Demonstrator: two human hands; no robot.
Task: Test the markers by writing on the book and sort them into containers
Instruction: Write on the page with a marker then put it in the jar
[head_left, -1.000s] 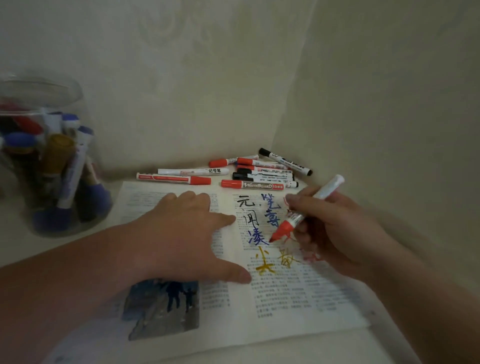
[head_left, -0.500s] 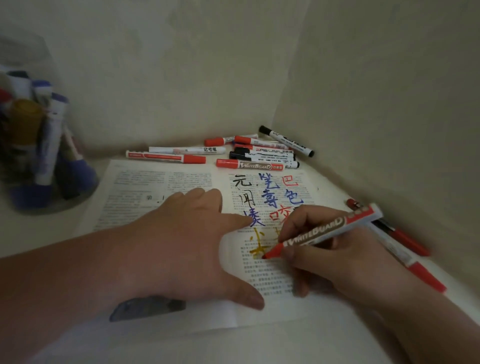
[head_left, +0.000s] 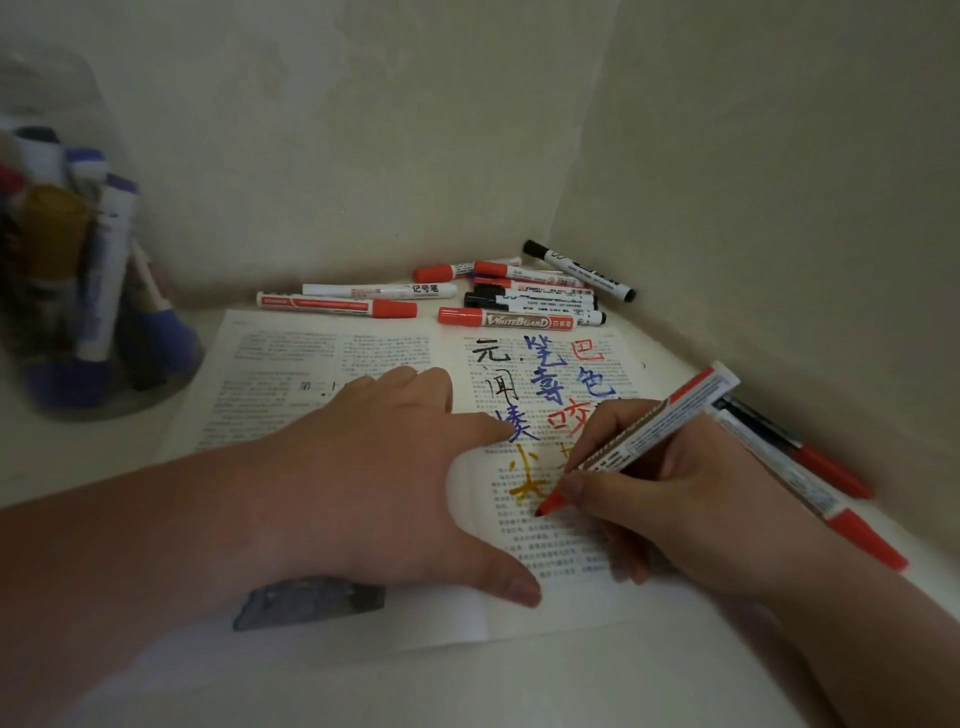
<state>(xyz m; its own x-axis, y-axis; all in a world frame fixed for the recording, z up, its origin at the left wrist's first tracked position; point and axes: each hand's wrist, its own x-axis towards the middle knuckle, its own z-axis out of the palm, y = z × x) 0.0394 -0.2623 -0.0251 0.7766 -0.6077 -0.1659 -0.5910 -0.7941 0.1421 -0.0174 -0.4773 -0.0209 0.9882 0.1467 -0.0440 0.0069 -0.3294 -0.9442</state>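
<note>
Head view: the marker test is under way. The left hand (head_left: 374, 467), its grip spread flat, is pressing the open book (head_left: 322, 364) onto the tabletop (head_left: 571, 686). The right hand (head_left: 675, 499), its grip pinching a red whiteboard marker (head_left: 654, 431), is holding the tip at the right page, beside the yellow characters. A written stroke looks due next, then sorting: the clear jar (head_left: 174, 358) is standing well left, beyond the holding arm. Two walls are boxing in the corner. Loose markers (head_left: 519, 301) are lining the book's far edge, and two more markers (head_left: 789, 475) are lying just beside the writing hand.
</note>
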